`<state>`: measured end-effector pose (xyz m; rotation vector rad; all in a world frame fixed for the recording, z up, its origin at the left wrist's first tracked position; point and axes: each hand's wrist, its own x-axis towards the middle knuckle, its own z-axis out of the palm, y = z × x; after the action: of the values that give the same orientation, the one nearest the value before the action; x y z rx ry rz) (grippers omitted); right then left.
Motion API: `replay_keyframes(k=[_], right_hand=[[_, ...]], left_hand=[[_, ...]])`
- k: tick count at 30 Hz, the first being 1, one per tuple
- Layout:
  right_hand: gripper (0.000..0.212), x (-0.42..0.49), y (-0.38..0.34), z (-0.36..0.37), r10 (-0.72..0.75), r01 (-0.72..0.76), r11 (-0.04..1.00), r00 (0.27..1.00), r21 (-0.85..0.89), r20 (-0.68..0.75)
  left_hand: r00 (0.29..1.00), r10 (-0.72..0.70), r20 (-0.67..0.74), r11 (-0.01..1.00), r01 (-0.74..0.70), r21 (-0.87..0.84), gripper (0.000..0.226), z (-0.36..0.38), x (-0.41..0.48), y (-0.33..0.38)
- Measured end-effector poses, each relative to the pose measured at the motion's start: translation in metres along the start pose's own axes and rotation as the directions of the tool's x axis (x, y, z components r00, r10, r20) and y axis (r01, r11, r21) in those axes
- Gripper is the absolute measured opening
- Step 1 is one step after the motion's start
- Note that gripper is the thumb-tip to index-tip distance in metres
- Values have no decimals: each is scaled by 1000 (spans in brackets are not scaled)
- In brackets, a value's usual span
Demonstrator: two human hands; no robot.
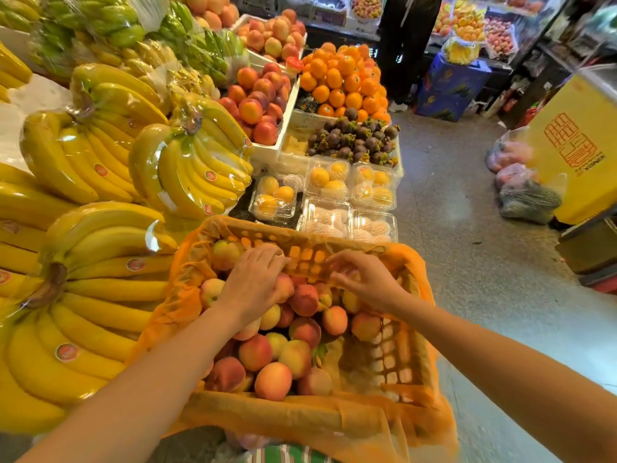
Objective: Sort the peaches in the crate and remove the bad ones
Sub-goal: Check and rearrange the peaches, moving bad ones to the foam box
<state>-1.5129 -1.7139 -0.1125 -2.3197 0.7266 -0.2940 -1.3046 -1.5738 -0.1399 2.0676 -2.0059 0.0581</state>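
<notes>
An orange plastic crate (414,359) lined with orange mesh sits right in front of me. Several red and yellow peaches (277,362) fill its left and middle part. My left hand (255,280) lies over the far left pile, fingers curled round a peach (283,287) beneath the palm. My right hand (362,284) reaches into the far right part of the crate, and its fingers pinch a pale peach (350,300) near the back wall. The crate's right side shows bare lattice.
Wrapped banana bunches (100,295) crowd the left. Beyond the crate stand clear boxes of fruit (327,178), mangosteens (354,138), oranges (344,81) and nectarines (260,101). The concrete aisle (467,262) runs right, with bags and a yellow box (581,145). A person stands at the far end.
</notes>
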Motion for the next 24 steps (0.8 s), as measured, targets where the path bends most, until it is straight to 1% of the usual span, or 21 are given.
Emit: replay_keyframes(k=[1, 3, 5, 7, 8, 9, 11, 16, 24], right_hand=[[21, -5, 6, -10, -15, 14, 1000, 999, -26, -40], [20, -17, 17, -29, -44, 33, 996, 989, -78, -143], [30, -30, 34, -43, -80, 43, 984, 975, -172, -209], [44, -43, 53, -48, -4, -38, 971, 985, -236, -174], [50, -50, 61, -48, 50, -82, 970, 989, -227, -142], [55, -57, 68, -46, 75, -99, 975, 989, -199, -125], [60, -66, 78, -42, 60, -78, 985, 991, -154, -115], [65, -71, 88, -33, 52, -68, 986, 993, -150, -104], [52, -74, 97, -27, 80, -79, 997, 987, 12, -139]], left_hand=[[999, 42, 14, 999, -42, -27, 38, 1, 4, 7], [987, 136, 82, 988, -129, -85, 38, 7, 13, 22], [960, 236, 149, 965, -213, -155, 37, 17, 21, 37], [925, 300, 233, 943, -251, -217, 39, 29, 29, 53], [900, 317, 300, 939, -253, -233, 43, 36, 32, 61], [870, 322, 372, 940, -247, -235, 47, 42, 35, 68], [818, 313, 483, 949, -249, -192, 53, 54, 39, 80], [773, 200, 602, 972, -234, -23, 62, 78, 46, 99], [771, 86, 631, 958, -237, 159, 73, 108, 53, 113]])
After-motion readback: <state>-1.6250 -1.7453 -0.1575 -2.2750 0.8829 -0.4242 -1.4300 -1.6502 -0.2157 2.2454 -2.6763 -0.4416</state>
